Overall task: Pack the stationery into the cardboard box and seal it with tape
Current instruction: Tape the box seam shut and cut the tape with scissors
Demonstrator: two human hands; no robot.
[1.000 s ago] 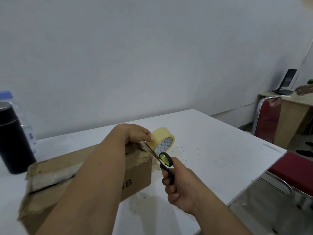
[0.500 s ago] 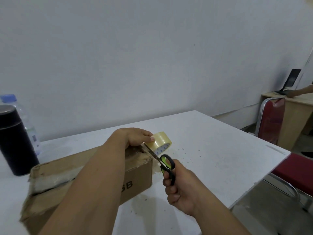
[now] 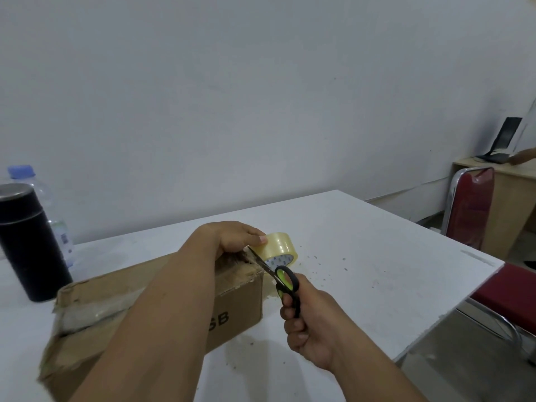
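A worn cardboard box (image 3: pixel 235 311) lies closed on the white table (image 3: pixel 362 256), with clear tape along its top seam. My left hand (image 3: pixel 232 237) rests on the box's far right corner and holds a roll of clear tape (image 3: pixel 280 248) just past that corner. My right hand (image 3: pixel 307 323) grips black scissors with green-lined handles (image 3: pixel 285 281). Their blades point up and left and meet the tape between the roll and the box edge. The stationery is hidden.
A black flask (image 3: pixel 30 245) and a plastic water bottle (image 3: pixel 56 216) stand at the table's left. A red chair (image 3: pixel 471 207) sits past the right edge, another red seat (image 3: pixel 510 297) nearer. Someone's arm (image 3: pixel 522 155) reaches over a wooden desk with a laptop (image 3: pixel 503 140) far right.
The tape roll has tipped down from standing on edge to lying flatter at the box corner. The scissors have stayed at the tape. The camera view has tilted slightly.
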